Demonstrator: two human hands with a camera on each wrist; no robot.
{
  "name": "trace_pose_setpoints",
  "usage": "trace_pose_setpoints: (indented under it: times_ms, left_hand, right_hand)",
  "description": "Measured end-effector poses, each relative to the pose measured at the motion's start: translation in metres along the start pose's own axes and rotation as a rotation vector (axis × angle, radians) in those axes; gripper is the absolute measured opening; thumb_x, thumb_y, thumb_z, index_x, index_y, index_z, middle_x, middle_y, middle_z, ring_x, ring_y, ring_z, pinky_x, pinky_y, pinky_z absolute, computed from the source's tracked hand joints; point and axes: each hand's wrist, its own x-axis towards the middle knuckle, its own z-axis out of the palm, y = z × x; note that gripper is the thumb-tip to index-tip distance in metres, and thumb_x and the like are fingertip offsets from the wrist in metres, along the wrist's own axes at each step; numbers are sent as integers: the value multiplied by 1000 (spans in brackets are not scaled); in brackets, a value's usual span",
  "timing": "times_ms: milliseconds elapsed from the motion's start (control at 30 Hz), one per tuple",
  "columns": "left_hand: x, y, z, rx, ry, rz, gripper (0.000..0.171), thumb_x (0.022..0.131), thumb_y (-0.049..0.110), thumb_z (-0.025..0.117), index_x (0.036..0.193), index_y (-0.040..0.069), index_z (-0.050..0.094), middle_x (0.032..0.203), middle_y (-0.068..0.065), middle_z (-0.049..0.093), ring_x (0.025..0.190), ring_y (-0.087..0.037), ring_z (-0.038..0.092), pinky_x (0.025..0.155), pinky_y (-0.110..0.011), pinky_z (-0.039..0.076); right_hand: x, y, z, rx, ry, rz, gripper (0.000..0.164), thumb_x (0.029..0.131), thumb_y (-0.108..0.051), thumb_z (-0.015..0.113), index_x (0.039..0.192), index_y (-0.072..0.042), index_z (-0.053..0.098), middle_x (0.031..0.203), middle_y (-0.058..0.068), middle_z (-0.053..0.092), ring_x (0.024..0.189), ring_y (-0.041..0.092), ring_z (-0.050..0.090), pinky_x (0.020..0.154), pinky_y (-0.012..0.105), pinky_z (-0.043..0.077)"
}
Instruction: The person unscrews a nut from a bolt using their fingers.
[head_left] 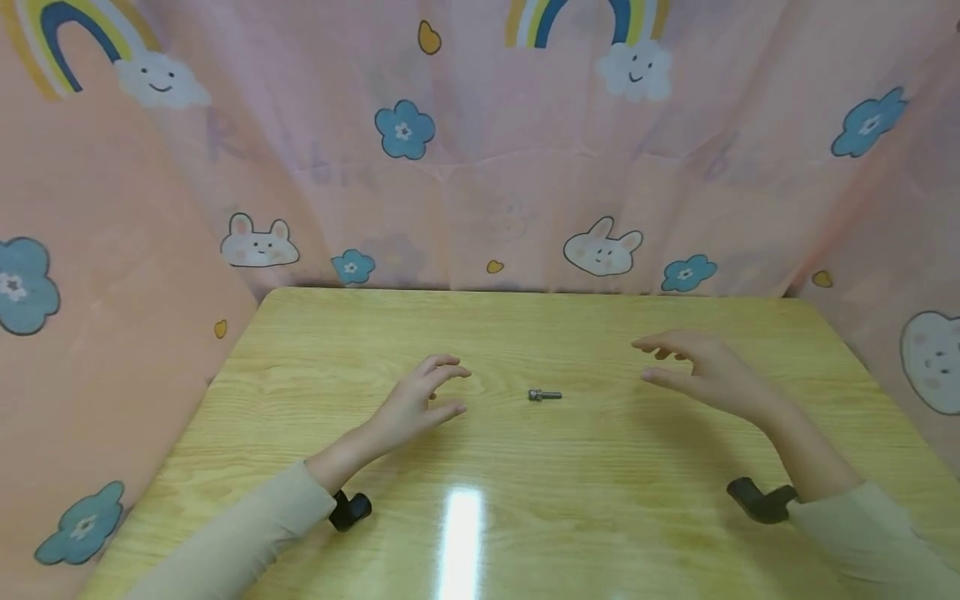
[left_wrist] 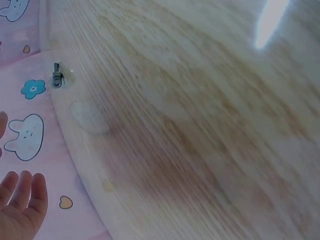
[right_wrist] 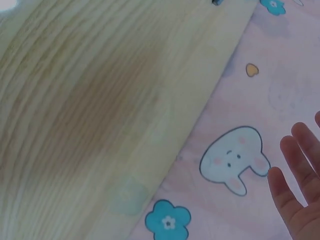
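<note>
From my end of the feed, everything turns on one small metal bolt (head_left: 544, 395) lying on its side on the wooden table (head_left: 525, 492), in the gap between two hands. Its long axis runs left to right, thicker end toward the left hand (head_left: 411, 404), thin shank toward the right hand (head_left: 708, 371). I judge the left hand slightly nearer: the bolt lies just right of its fingertips, at a depth between thumb and forefinger. From the right hand's fingertips it lies to the left and a little nearer to me.

Both hands have thumb and fingers well parted, gently bent, with nothing held; neither touches the bolt. Shadows suggest both are raised, but I can't judge how high.

The left wrist view shows the bolt whole but small; the right crops it to a sliver at the top edge. Both wrist views cut off part of the hand. I can't make out whether the thick end carries a nut or washers.
</note>
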Motion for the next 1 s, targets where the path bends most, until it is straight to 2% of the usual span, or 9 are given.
trace_pose_setpoints:
  times_ms: [200,433,833,1000]
  left_hand:
    - [9,0,9,-33,-30,-14,43,85,12,69,125,6,54,126,-10,50,111,-32,53,78,-41,52]
    - [24,3,23,-66,8,-73,40,84,12,70,122,4,57,121,-11,56,101,-25,58,74,-32,52]
    - [43,0,47,-103,-80,-141,35,87,12,67,119,1,59,116,-12,59,95,-22,60,77,-28,50]
    - [50,-3,57,-118,-74,-160,30,87,10,67,114,-1,62,110,-13,63,89,-21,62,76,-25,50]
  right_hand:
    - [10,-2,20,98,-41,23,35,87,-18,67,120,-7,61,112,7,64,92,22,60,76,43,51]
    - [22,-3,37,174,-84,49,36,86,-17,68,118,-2,61,111,14,64,92,24,61,78,44,51]
    - [44,-4,65,268,-185,34,35,87,-14,67,116,3,61,110,17,64,96,32,59,81,46,50]
    - [51,-7,76,282,-223,58,36,86,-18,68,115,3,62,109,15,65,96,30,60,82,47,49]
